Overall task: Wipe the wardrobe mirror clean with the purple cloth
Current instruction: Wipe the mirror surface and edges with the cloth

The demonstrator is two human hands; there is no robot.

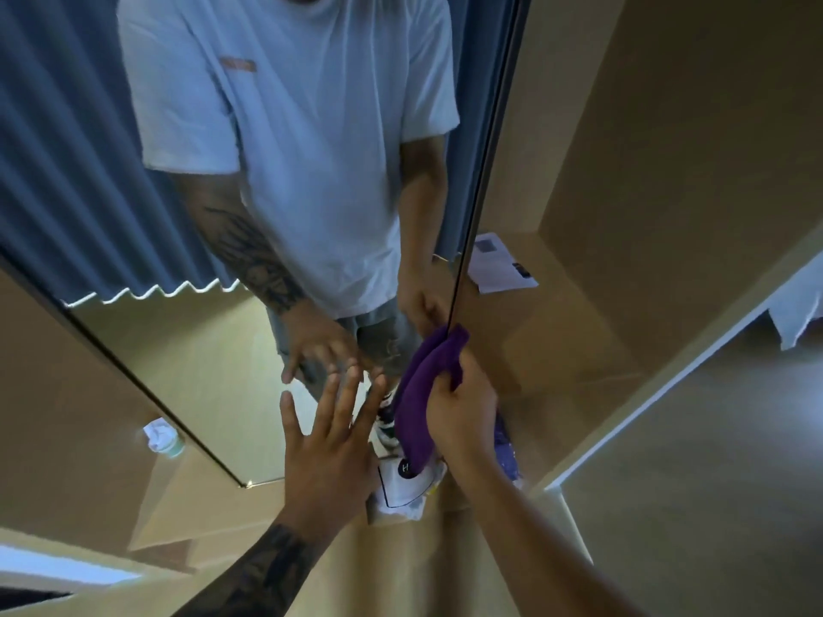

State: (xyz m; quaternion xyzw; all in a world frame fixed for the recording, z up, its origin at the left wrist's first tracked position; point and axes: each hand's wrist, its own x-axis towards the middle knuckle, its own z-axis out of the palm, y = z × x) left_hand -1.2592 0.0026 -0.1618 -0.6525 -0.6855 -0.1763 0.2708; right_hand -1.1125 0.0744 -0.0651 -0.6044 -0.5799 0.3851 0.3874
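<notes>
A: What is the right hand [461,409] doing?

B: Its fingers [445,387] are curled round the purple cloth [416,420], a soft, bunched length of fabric that hangs down from the grip. The cloth's upper end sits against the dark right edge of the wardrobe mirror [187,349].

A: And the left hand [332,443]?

B: Released, fingers straight and spread, their tips at the glass, meeting their own reflection. It grasps nothing. The forearm carries dark tattoo work.

A: What is the mirror like?

B: A smooth, flat pane with a thin dark frame. It reflects a pleated blue curtain [67,149] with a wavy pale hem, and the person's white T-shirt.

A: And around it?

B: Plain tan wardrobe panels [668,149], matte and boxy, forming an open compartment on the right. A white paper sheet [499,264] lies on the shelf there. Below the cloth lies a crumpled white bag [409,487] with dark printing.
</notes>
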